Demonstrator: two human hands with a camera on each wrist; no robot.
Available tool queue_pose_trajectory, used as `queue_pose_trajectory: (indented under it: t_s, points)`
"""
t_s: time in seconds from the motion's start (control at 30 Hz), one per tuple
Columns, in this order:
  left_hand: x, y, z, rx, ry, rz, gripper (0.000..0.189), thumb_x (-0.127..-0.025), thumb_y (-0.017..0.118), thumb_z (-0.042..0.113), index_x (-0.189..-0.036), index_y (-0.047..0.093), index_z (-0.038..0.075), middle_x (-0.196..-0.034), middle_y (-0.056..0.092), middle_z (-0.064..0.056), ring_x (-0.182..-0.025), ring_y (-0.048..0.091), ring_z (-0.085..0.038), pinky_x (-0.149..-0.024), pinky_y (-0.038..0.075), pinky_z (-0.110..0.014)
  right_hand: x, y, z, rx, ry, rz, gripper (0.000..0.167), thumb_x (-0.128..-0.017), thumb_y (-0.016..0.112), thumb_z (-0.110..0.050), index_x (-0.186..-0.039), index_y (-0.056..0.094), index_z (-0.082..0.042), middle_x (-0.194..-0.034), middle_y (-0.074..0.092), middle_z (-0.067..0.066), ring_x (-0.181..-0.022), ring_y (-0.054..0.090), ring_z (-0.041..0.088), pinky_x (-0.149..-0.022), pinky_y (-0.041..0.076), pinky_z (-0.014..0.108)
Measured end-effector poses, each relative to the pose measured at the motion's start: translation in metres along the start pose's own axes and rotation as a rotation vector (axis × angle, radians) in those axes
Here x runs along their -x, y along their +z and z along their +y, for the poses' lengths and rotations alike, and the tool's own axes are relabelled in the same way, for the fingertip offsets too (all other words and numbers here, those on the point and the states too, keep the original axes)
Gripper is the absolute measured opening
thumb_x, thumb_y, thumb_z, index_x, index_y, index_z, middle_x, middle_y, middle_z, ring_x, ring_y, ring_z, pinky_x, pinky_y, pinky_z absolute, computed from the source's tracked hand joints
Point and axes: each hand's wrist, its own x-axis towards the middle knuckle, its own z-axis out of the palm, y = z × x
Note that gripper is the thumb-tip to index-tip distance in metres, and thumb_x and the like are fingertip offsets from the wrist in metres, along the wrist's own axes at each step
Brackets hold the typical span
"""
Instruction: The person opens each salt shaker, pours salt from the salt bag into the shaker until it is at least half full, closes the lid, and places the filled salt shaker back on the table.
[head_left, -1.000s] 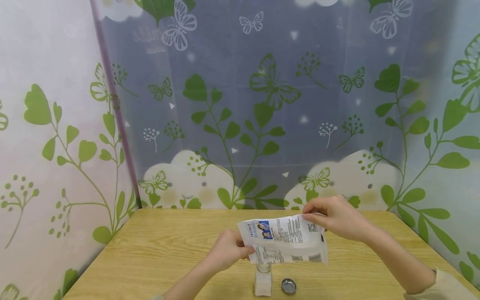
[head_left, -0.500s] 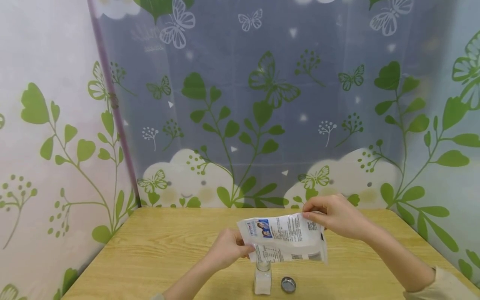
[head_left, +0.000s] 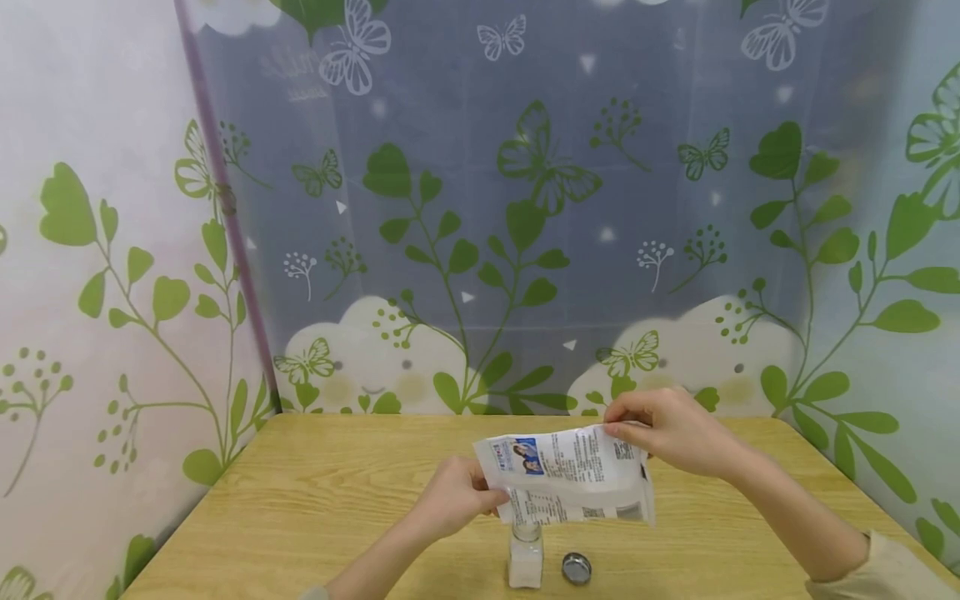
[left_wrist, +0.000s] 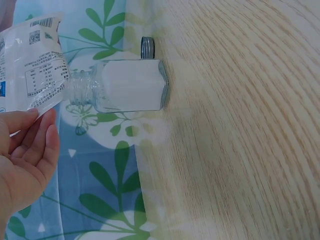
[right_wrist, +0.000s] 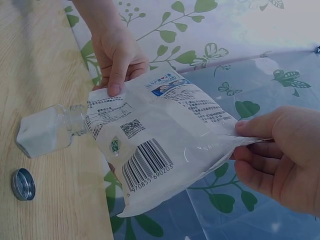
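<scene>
A white printed packet (head_left: 570, 475) is held tilted over a small glass jar (head_left: 526, 568), its corner right at the jar's mouth. My left hand (head_left: 459, 500) pinches the packet's lower left edge between thumb and fingers. At the upper right, my right hand (head_left: 671, 435) pinches the opposite end. White powder fills most of the upright jar, as the left wrist view shows of the jar (left_wrist: 132, 85). The barcode side of the packet (right_wrist: 165, 130) faces the right wrist camera. Beside the jar lies a round metal lid (head_left: 577, 568) with its hollow side up.
The wood-grain table (head_left: 322, 500) carries the jar and lid near its front edge. Behind it and along both sides hang patterned curtains (head_left: 465, 208) with leaves, butterflies and clouds.
</scene>
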Motion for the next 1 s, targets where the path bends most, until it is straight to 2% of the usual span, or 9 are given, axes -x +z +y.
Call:
queue_pose_trajectory:
  t_s: [0.23,0.37,0.57,0.77,1.0]
  points:
    - [0.0005,-0.0002,0.0006,0.005,-0.011,-0.003,0.014,-0.077,0.068,0.000,-0.091,0.070,-0.004,-0.080,0.069,-0.009,-0.063,0.062,-0.012,-0.055,0.052,-0.023,0.0001,-0.0001,0.0001,0.013,-0.012,0.004,0.008,-0.088,0.063,-0.016,-0.091,0.067,-0.010,-0.081,0.065,-0.006,-0.061,0.055,0.004,-0.052,0.048,0.024]
    - [0.0005,-0.0002,0.0007,0.002,-0.014,-0.001,0.014,-0.078,0.068,0.000,-0.091,0.070,-0.003,-0.079,0.069,-0.009,-0.062,0.062,-0.012,-0.055,0.052,-0.024,-0.0001,-0.0001,0.0005,0.020,-0.016,0.012,0.007,-0.088,0.063,-0.016,-0.090,0.067,-0.011,-0.081,0.065,-0.006,-0.062,0.055,0.004,-0.052,0.048,0.024]
    - [0.0011,0.0002,-0.0001,0.012,-0.010,0.006,0.014,-0.077,0.068,0.000,-0.091,0.070,-0.004,-0.079,0.069,-0.009,-0.063,0.062,-0.012,-0.058,0.054,-0.033,-0.0002,0.0001,0.0010,0.011,-0.005,0.006,0.008,-0.089,0.063,-0.017,-0.091,0.067,-0.011,-0.081,0.065,-0.006,-0.061,0.055,0.004,-0.051,0.048,0.024]
    - [0.0013,0.0004,-0.0012,0.020,-0.014,0.006,0.015,-0.077,0.068,0.000,-0.092,0.070,-0.003,-0.081,0.069,-0.010,-0.064,0.063,-0.013,-0.057,0.054,-0.028,-0.0009,0.0004,0.0012,0.011,-0.002,0.007,0.009,-0.089,0.063,-0.018,-0.092,0.067,-0.011,-0.082,0.066,-0.005,-0.060,0.055,0.004,-0.050,0.048,0.024]
    - [0.0011,0.0004,-0.0020,0.021,-0.009,0.008,0.015,-0.077,0.068,-0.001,-0.092,0.070,-0.004,-0.081,0.069,-0.010,-0.064,0.063,-0.014,-0.058,0.054,-0.029,-0.0011,0.0009,0.0017,0.014,-0.006,0.008,0.010,-0.089,0.062,-0.019,-0.092,0.067,-0.011,-0.083,0.066,-0.005,-0.060,0.055,0.004,-0.050,0.048,0.024]
